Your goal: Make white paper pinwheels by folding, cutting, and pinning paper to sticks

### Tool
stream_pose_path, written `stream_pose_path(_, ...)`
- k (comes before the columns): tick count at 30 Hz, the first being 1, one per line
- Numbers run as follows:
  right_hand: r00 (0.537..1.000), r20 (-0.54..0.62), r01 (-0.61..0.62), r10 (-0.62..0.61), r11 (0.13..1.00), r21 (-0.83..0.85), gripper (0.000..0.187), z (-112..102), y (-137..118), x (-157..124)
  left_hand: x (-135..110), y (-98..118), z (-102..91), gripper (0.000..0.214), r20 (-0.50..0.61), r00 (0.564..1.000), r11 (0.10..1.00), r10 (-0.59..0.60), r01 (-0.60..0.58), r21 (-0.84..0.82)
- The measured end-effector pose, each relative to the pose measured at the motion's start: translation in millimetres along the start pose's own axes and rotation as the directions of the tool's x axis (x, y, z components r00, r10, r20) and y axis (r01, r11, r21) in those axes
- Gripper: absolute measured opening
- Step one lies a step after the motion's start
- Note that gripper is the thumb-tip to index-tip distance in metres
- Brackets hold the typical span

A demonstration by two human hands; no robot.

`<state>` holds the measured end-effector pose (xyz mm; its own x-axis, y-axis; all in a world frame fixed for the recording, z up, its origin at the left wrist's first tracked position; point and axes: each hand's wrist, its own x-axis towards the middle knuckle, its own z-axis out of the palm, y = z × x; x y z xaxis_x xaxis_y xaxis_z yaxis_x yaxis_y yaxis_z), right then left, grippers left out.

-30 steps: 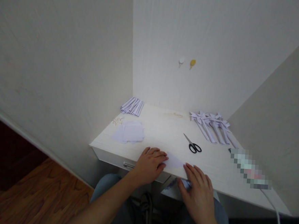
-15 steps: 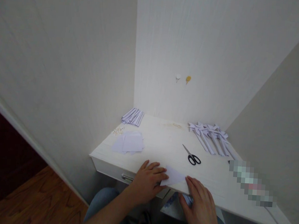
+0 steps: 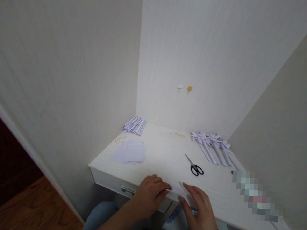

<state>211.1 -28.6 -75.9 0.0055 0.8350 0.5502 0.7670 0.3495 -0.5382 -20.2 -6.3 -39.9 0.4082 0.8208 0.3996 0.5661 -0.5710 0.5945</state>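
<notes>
At the front edge of the desk, my left hand (image 3: 151,195) pinches a white sheet of paper (image 3: 177,186) between thumb and fingers. The paper is pale against the white desk, so its outline and folds are hard to make out. My right hand (image 3: 201,211) is just to the right of the sheet, thumb and fingertips apart, with no clear grip on it. Beyond the hands lie scissors (image 3: 195,167) with black handles. A small stack of square white paper sheets (image 3: 134,151) rests to the left.
Rolled paper sticks (image 3: 135,125) lie in the back left corner, with a scatter of tiny pale pieces (image 3: 118,139) before them. Several paper pinwheels (image 3: 211,143) lie at the back right. A blurred-out object with a cable (image 3: 255,197) is on the right.
My left hand has gone from lying flat with fingers spread to pinching the paper. My right thumb has come up from below the desk edge towards the paper. The view has shifted slightly.
</notes>
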Motion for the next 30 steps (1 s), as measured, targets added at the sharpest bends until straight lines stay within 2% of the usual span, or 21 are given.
stream_pose_path(4, 0.982, 0.008, -0.183, 0.187, 0.953, 0.240, 0.034, 1.8, -18.4, 6.0, 2.6, 8.5, -5.6, 0.023, -0.105, 0.994, 0.981, 0.034, -0.053, -0.185)
stream_pose_path(7, 0.919, 0.082, -0.382, 0.387, 0.817, 0.431, 0.041, 3.8, -24.7, 6.4, 2.8, 12.2, -8.7, 0.028, -0.205, 0.975, 0.962, 0.084, -0.133, -0.238)
stream_pose_path(10, 0.853, 0.191, -0.481, 0.486, 0.588, 0.651, 0.050, 2.9, -26.5, 11.3, 1.1, 14.5, -10.0, 0.031, -0.288, 0.953, 0.952, 0.098, -0.174, -0.252)
stream_pose_path(13, 0.781, 0.318, -0.522, 0.538, 0.283, 0.805, 0.057, -0.7, -27.1, 25.1, -1.5, 14.3, -9.6, 0.035, -0.302, 0.953, 0.944, 0.018, -0.116, -0.309)
stream_pose_path(14, 0.757, 0.386, -0.547, 0.527, 0.189, 0.815, 0.056, -1.7, -27.2, 31.3, -1.8, 13.2, -9.1, 0.038, -0.289, 0.957, 0.937, -0.029, -0.075, -0.341)
stream_pose_path(16, 0.728, 0.527, -0.613, 0.438, 0.071, 0.787, 0.041, -1.7, -27.0, 44.7, 0.2, 8.4, -7.8, 0.049, -0.242, 0.961, 0.914, -0.131, 0.022, -0.405)
stream_pose_path(18, 0.721, 0.579, -0.634, 0.382, 0.025, 0.773, 0.030, 1.9, -25.8, 58.3, 7.3, 0.2, -6.0, 0.055, -0.197, 0.956, 0.884, -0.219, 0.109, -0.454)
stream_pose_path(21, 0.722, 0.560, -0.610, 0.405, -0.008, 0.792, 0.032, 13.8, -21.7, 77.0, 28.8, -16.9, -1.9, 0.050, -0.180, 0.938, 0.812, -0.295, 0.147, -0.565)
stream_pose_path(23, 0.724, 0.528, -0.576, 0.444, -0.033, 0.817, 0.034, 23.8, -17.9, 87.7, 47.6, -28.9, 2.3, 0.057, -0.176, 0.910, 0.689, -0.375, 0.146, -0.710)
stream_pose_path(25, 0.729, 0.491, -0.535, 0.477, -0.050, 0.844, 0.035, 32.7, -14.3, 95.5, 65.2, -39.1, 7.0, 0.049, -0.157, 0.876, 0.567, -0.456, 0.150, -0.810)
stream_pose_path(28, 0.734, 0.455, -0.497, 0.504, -0.059, 0.866, 0.036, 40.5, -10.1, 100.1, 80.9, -48.2, 12.0, 0.027, -0.120, 0.878, 0.548, -0.463, 0.178, -0.817)
stream_pose_path(30, 0.734, 0.448, -0.492, 0.511, -0.055, 0.869, 0.036, 41.9, -8.5, 99.0, 83.1, -50.7, 12.6, 0.022, -0.100, 0.885, 0.558, -0.455, 0.195, -0.807)
